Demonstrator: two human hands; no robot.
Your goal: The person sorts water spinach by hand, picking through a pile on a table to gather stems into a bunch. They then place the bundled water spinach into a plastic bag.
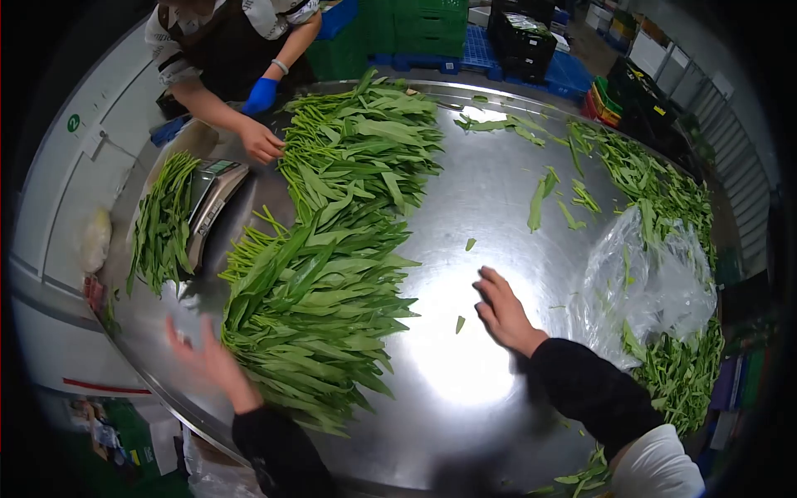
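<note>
My left hand (pixel 209 363) is slightly blurred, its fingers spread, at the stem side of a large pile of long-leaved greens (pixel 320 319) that look like water spinach. Nothing shows in its grasp. Over the bare metal to the right of the pile, my right hand (pixel 505 314) is open with fingers apart, holding nothing. The pile's stems point left and its leaves point right. Across the table, a co-worker's bare hand (pixel 262 143) touches the stems at the pile's far end, while their other hand wears a blue glove (pixel 261 96).
Another bunch of greens (pixel 163 224) lies on a scale (pixel 214 195) at left. A clear plastic bag (pixel 643 282) and loose trimmings (pixel 681 373) line the right side of the metal table (pixel 473 207). Green crates (pixel 427 29) and a black crate (pixel 521 46) stand behind.
</note>
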